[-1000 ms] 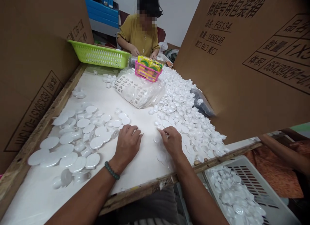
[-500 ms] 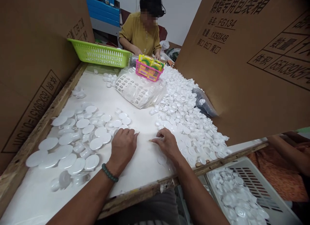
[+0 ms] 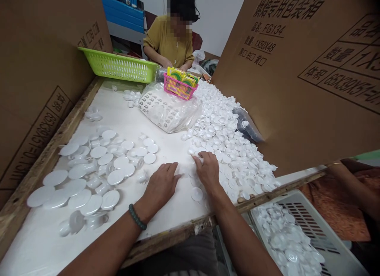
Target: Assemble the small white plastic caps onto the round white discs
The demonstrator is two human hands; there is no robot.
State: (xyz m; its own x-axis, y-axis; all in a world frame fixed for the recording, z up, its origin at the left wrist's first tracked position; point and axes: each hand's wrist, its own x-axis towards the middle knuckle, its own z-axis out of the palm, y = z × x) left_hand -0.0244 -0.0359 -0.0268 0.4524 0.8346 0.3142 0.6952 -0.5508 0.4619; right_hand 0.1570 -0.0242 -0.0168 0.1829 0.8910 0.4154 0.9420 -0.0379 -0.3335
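Observation:
My left hand point(image 3: 162, 183), with a dark green bead bracelet point(image 3: 137, 217) on the wrist, hovers over the middle of the white tabletop point(image 3: 169, 212). Its fingers point right, thumb apart, and nothing shows between them. Just left of it sits a small white plastic piece point(image 3: 142, 176). My right hand point(image 3: 208, 170) has thumb and forefinger pinched together on a small white plastic piece point(image 3: 198, 159), mostly hidden by the fingers. Beneath that hand lie flat white discs point(image 3: 196, 194). A large heap of small white plastic pieces point(image 3: 219, 127) spreads beyond it to the right.
White disc-topped pieces point(image 3: 97, 152) lie scattered at left. A pink basket point(image 3: 178, 87) rests on a plastic bag point(image 3: 166, 109), behind which a person works. A green basket point(image 3: 118, 68) stands far left. Cardboard walls point(image 3: 285, 94) flank the table; a filled crate point(image 3: 311, 228) sits below right.
My left hand has moved right, away from the scattered discs, and its fingers have spread; a white piece shows where it was. My right hand has shifted slightly away from me, toward the heap.

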